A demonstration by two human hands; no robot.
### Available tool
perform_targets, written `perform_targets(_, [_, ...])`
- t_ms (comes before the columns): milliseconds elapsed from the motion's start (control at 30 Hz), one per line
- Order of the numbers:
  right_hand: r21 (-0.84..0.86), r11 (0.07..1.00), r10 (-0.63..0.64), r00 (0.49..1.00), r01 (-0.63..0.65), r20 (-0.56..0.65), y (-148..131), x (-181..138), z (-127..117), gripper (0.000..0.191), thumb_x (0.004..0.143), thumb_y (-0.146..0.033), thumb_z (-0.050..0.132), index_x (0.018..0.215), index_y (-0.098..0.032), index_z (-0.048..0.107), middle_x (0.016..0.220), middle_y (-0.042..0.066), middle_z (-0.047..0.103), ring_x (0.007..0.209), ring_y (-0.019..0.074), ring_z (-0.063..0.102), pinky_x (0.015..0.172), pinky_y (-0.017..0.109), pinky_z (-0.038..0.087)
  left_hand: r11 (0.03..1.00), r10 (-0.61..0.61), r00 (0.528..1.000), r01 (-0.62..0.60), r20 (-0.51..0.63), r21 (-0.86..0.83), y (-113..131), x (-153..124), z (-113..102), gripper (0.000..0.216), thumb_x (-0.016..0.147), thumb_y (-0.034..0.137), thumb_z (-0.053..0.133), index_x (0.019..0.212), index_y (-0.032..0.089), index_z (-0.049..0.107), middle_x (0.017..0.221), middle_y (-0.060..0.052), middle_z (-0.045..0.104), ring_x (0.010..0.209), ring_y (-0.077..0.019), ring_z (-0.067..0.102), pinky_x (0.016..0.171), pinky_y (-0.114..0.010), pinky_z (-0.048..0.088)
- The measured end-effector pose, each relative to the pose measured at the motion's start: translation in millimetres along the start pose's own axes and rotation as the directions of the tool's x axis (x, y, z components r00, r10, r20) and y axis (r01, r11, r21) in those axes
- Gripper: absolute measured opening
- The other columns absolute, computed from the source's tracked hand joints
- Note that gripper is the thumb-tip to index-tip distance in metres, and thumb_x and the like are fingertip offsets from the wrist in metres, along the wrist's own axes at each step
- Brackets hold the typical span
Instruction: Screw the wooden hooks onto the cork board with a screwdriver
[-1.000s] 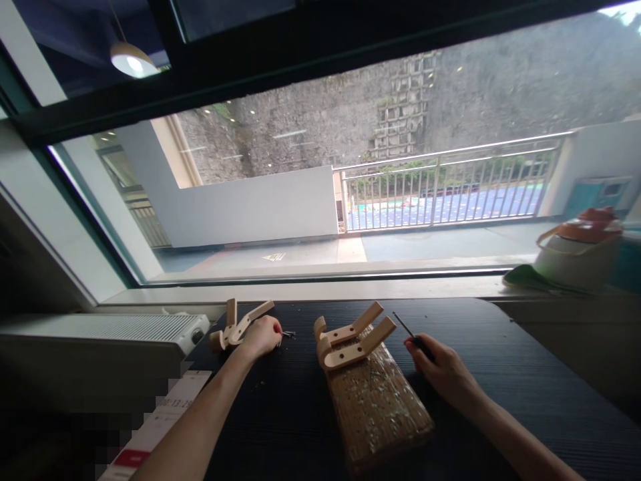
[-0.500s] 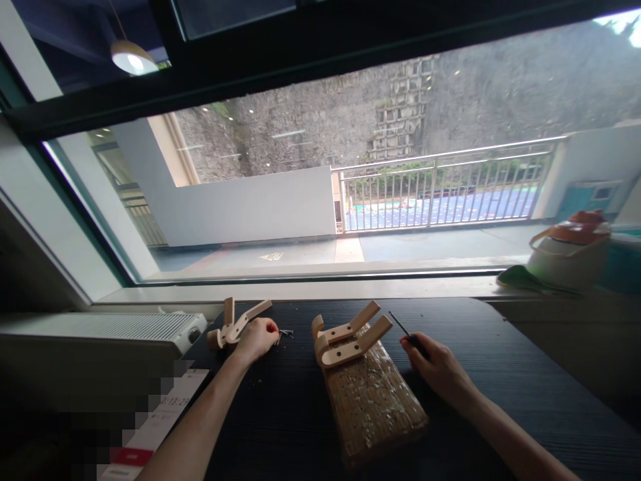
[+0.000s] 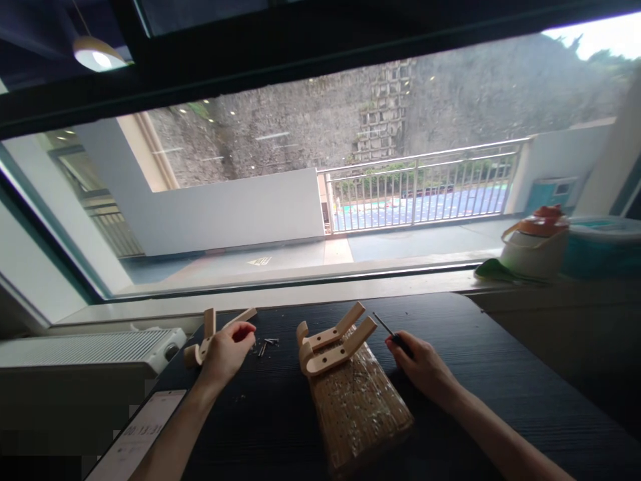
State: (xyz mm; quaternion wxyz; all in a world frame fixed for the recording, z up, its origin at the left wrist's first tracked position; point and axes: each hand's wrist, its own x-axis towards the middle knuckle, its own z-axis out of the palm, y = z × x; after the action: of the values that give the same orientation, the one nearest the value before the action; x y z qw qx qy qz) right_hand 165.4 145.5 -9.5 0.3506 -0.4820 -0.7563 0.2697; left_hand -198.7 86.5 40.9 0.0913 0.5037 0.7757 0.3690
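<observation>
My right hand (image 3: 425, 366) is closed around the dark handle of a screwdriver (image 3: 385, 326), whose thin shaft points up and left. Left of it lies a worn wooden block (image 3: 363, 407) under clear wrap. Two pale wooden hooks (image 3: 328, 361) with dark screw holes rest on its far end. My left hand (image 3: 230, 351) hovers with curled fingers, thumb and forefinger close together; whatever they pinch is too small to make out. Several loose screws (image 3: 268, 345) lie to its right. Partly behind that hand are more wooden hooks (image 3: 208, 324).
A phone (image 3: 143, 427) showing a timer lies at the left edge of the dark table (image 3: 481, 374). Beyond the left side stands a white radiator (image 3: 90, 351). On the windowsill are an orange-topped jug (image 3: 535, 244), a green object (image 3: 493, 268) and a teal container (image 3: 601, 250).
My left hand has moved off the screws, back to the left over the wooden hooks, uncovering the screws. My right hand keeps its hold on the screwdriver. The camera view has shifted slightly.
</observation>
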Motion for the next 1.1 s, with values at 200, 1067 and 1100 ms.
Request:
perform_targets(200, [0.092,0.995,0.044,0.998,-0.039,-0.055,-5.5,-1.3,-1.7,0.035,0.087,-0.047,0.040,0.082,-0.019,0.059,0.062,0.001,0.058,0.059,0.0156,0.054,0.059,0.028,0.042,0.935,0.275,0.961,-0.257,0.043,-0.245,76.8,-34.7,0.2,0.024,0.072,0.038,0.058,0.087,0.020,0.063,0.084,0.000,0.069,0.077,-0.0163,0.065,0.073,-0.027,0.052])
perform_targets(1067, [0.608,0.726,0.253,0.947,-0.321,0.199,-34.6,-15.6,12.1,0.039,0.083,-0.055,0.049,0.086,-0.017,0.056,0.064,-0.001,0.055,0.050,0.0091,0.048,0.048,0.022,0.040,0.797,-0.007,0.957,0.182,0.291,-0.576,89.2,-31.5,50.7,0.026,0.060,0.041,0.066,0.076,0.020,0.065,0.076,-0.004,0.071,0.074,-0.0194,0.066,0.063,-0.028,0.053])
perform_targets(1100, [0.590,0.747,0.259,0.951,-0.307,0.167,-33.5,-16.7,11.8,0.038,0.083,-0.054,0.049,0.086,-0.017,0.057,0.062,-0.002,0.052,0.049,0.0083,0.043,0.046,0.021,0.037,0.819,0.004,0.964,0.149,0.266,-0.554,89.7,-33.3,49.1,0.026,0.060,0.041,0.066,0.075,0.020,0.065,0.076,-0.004,0.070,0.071,-0.0191,0.066,0.062,-0.028,0.053])
